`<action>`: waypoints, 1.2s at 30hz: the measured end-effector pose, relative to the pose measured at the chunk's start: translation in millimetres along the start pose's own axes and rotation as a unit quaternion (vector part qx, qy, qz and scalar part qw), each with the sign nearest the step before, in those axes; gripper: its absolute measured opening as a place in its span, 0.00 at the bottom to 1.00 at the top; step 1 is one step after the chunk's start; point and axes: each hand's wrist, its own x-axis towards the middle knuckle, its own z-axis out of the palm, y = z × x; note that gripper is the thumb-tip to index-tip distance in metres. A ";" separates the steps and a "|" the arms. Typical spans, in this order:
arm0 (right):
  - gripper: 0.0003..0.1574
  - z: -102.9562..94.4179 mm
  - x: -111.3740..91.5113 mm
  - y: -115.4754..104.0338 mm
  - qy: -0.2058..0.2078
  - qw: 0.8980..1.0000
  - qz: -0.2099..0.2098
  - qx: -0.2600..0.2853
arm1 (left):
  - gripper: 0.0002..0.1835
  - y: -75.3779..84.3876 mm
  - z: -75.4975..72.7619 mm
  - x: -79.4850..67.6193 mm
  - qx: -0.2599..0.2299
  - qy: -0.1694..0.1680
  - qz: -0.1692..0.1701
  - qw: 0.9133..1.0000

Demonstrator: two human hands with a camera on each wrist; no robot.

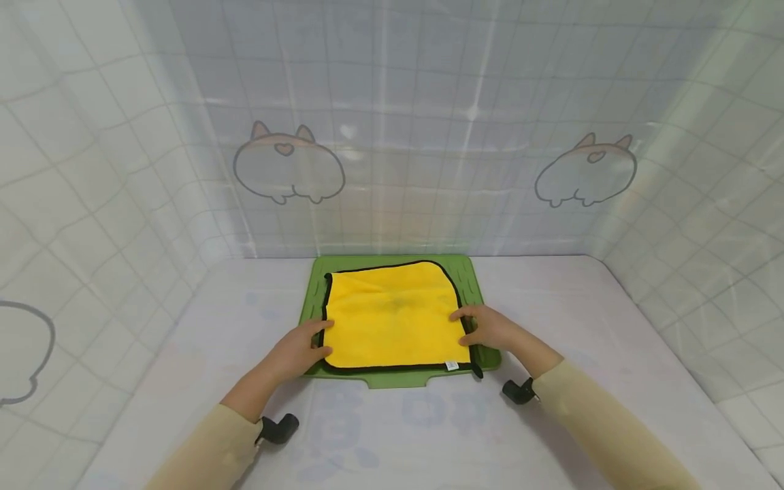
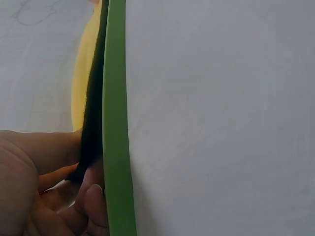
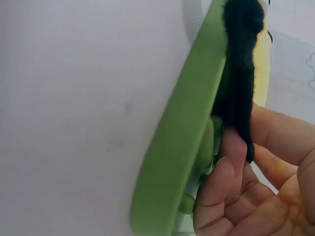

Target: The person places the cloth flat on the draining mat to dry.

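A yellow cloth point(image 1: 392, 320) with black edging lies spread over a green ridged tray point(image 1: 397, 378), covering most of it. My left hand point(image 1: 297, 350) pinches the cloth's left edge near the front corner. In the left wrist view the thumb lies over the yellow side, with fingers under the black edge point(image 2: 93, 113) beside the tray's rim. Opposite it, my right hand point(image 1: 492, 328) pinches the right edge. The right wrist view shows fingertips between the dark underside point(image 3: 241, 64) and the tray. A small white tag point(image 1: 452, 365) shows at the front right corner.
The tray rests on a pale printed tabletop point(image 1: 392, 435), against a back wall covered in grid-patterned sheeting point(image 1: 416, 136). Similar sheeting rises at the left and right. Black wrist-camera mounts point(image 1: 279, 429) stick out below both wrists.
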 end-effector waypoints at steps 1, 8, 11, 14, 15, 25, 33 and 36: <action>0.29 0.0 -0.4 0.1 0.000 1.000 0.001 -0.005 | 0.31 0.4 0.1 0.8 0.002 -0.002 0.000 1.000; 0.30 0.3 -4.1 -1.3 0.001 1.000 0.008 -0.016 | 0.29 1.5 -2.7 0.7 0.003 -0.026 0.009 1.000; 0.30 0.5 -4.1 -0.9 -0.001 1.000 0.006 -0.016 | 0.29 1.0 -4.4 0.8 0.006 -0.036 0.010 0.999; 0.30 -0.1 -4.0 -0.4 -0.005 1.000 0.002 -0.015 | 0.29 1.8 -5.1 0.1 0.011 -0.043 0.014 0.999; 0.31 -0.5 -3.9 0.1 -0.007 1.000 0.000 -0.016 | 0.29 1.9 -5.3 -0.2 0.014 -0.045 0.016 0.999; 0.28 -10.2 5.6 9.2 -0.023 0.998 -0.042 0.028 | 0.28 3.2 -11.3 6.3 0.005 -0.026 0.024 0.999; 0.24 -17.9 26.4 10.5 0.008 0.989 -0.016 0.145 | 0.29 -5.1 -12.4 32.1 -0.043 0.000 -0.012 0.999; 0.24 -20.7 37.9 12.4 0.023 0.983 -0.004 0.180 | 0.27 -6.5 -12.9 41.1 -0.069 0.011 -0.012 0.997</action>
